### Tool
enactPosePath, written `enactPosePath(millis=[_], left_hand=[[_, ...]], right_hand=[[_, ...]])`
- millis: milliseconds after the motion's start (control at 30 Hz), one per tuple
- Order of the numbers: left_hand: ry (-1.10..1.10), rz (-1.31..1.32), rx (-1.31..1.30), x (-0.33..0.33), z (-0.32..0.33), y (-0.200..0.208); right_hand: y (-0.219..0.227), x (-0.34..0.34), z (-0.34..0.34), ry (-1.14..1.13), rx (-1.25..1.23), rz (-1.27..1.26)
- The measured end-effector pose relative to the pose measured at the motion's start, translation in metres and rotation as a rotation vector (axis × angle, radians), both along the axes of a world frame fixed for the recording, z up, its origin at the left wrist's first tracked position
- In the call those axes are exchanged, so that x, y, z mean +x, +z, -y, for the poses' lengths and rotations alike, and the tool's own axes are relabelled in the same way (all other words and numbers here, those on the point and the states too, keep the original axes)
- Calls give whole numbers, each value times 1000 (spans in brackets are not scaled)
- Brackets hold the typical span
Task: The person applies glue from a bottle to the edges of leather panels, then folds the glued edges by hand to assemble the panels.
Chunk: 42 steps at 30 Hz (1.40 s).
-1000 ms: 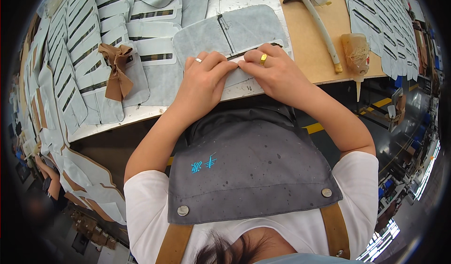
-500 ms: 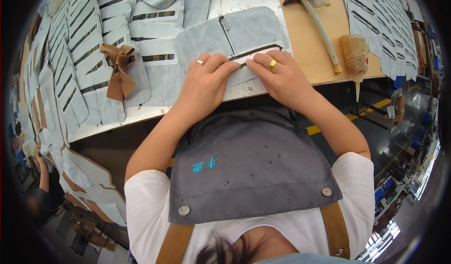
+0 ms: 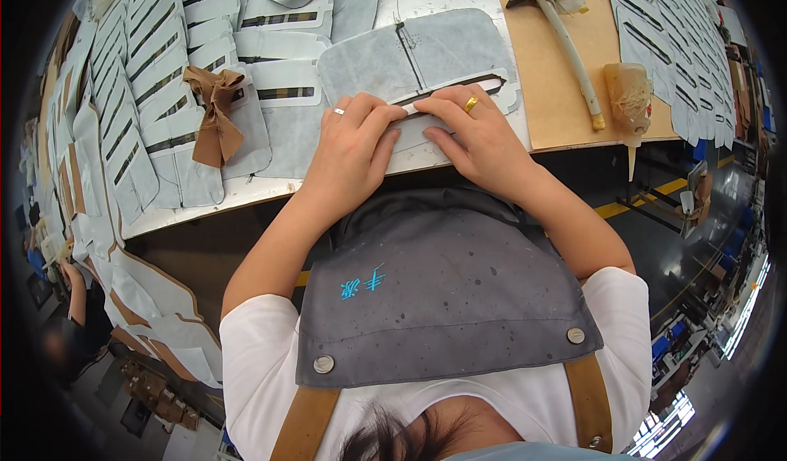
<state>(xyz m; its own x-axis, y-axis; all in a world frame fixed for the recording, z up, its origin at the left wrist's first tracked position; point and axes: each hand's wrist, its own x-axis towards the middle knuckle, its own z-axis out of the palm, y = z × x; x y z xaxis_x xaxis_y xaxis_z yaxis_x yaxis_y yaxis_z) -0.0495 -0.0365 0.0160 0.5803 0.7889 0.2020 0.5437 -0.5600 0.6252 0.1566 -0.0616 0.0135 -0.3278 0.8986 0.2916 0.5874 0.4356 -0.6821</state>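
A pale grey panel (image 3: 447, 47), seemingly leather or fabric, lies at the table's front edge. It has a dark seam and a white-bordered slot strip (image 3: 492, 80) across its near part. My left hand (image 3: 348, 141), with a silver-coloured ring, has curled fingers gripping the panel at the strip's left end. My right hand (image 3: 484, 137), with a gold-coloured ring, grips beside it, its fingertips on the strip's middle and its thumb lower down. The fingertips of both hands nearly meet. Part of the strip and the panel's near edge are hidden under them.
Overlapping slotted grey pieces (image 3: 160, 75) cover the left; more (image 3: 664, 51) lie far right. A crumpled brown scrap (image 3: 217, 120) rests on the left ones. On a tan board (image 3: 549, 108) lie a long-handled hammer (image 3: 571, 59) and a nozzle bottle (image 3: 630, 104) overhanging the front edge.
Both thumbs have drawn back from the strip toward me, while the fingers stay on it. The view has shifted slightly, so the table things appear farther right.
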Motion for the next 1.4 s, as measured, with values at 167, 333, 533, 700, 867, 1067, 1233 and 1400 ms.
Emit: enactPosePath(millis=[167,333,533,700,867,1067,1233,1400], left_hand=[[-2,-125,134,-11,12,0],[75,-154,122,-32,23,0],[76,-63,142,-30,22,-5],[130,-9,151,-28,24,-9],[34,13,204,2,31,-3],[-60,-46,224,21,28,-15],[-41,-61,226,22,29,-14],[-22,-68,217,23,29,-14]], right_hand=[[2,1,1,108,144,272],[5,-1,1,103,196,373],[2,-17,-4,213,343,438],[7,42,-26,-215,379,450],[-13,126,-35,-660,309,687],[43,105,-18,-627,-137,200],[45,61,18,-107,237,123],[47,58,26,-156,-111,284]])
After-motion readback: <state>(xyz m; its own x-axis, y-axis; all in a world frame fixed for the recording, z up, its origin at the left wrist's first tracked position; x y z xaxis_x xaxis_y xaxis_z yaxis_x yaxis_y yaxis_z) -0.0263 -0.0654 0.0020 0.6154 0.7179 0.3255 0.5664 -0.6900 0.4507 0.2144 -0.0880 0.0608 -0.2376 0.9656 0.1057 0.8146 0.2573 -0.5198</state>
